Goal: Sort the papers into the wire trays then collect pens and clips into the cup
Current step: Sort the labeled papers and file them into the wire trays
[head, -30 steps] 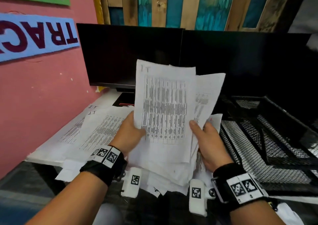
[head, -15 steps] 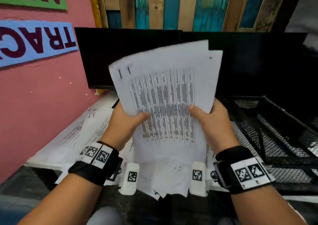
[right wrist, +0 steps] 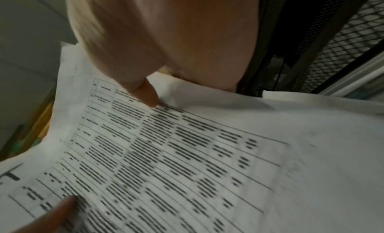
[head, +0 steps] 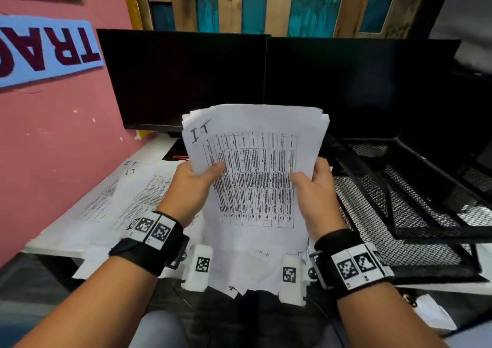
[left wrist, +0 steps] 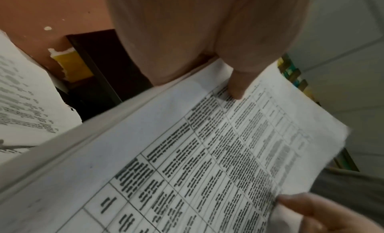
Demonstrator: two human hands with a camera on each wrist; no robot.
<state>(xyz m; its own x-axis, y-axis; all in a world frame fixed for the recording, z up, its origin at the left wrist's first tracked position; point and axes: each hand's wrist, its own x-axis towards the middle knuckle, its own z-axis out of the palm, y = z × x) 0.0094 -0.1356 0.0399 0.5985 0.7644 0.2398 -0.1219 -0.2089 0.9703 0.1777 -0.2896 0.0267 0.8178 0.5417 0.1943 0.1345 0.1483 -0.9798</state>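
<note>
**Paper Stack Held Upright Above the Table**

While both hands gripped it, the stack of white printed sheets with a ruled table and a handwritten "I.T" heading point(head: 255, 177) stood nearly upright above the white table point(head: 53, 244), in front of the two dark monitors point(head: 186, 81). The left hand point(head: 190, 188) clamped the stack's left edge, thumb pressed on the front face and fingers behind the sheets. The right hand point(head: 316, 196) clamped the right edge in the same manner. In the left wrist view, the left thumb point(left wrist: 236, 88) lay flat on the printed grid; in the right wrist view, the right thumb point(right wrist: 147, 95) did likewise. Each grip was therefore closed on the stack.

Further loose white printed sheets point(head: 127, 201) lay spread on the table to the left of and below the held stack, some marked with the same heading. The black wire mesh trays point(head: 415, 206), stacked in tiers, stood on the table just beside the right hand. A pink wall point(head: 53, 134) with a blue lettered sign point(head: 45, 52) bordered the table on the left. Both wrists carried black straps with printed markers.
</note>
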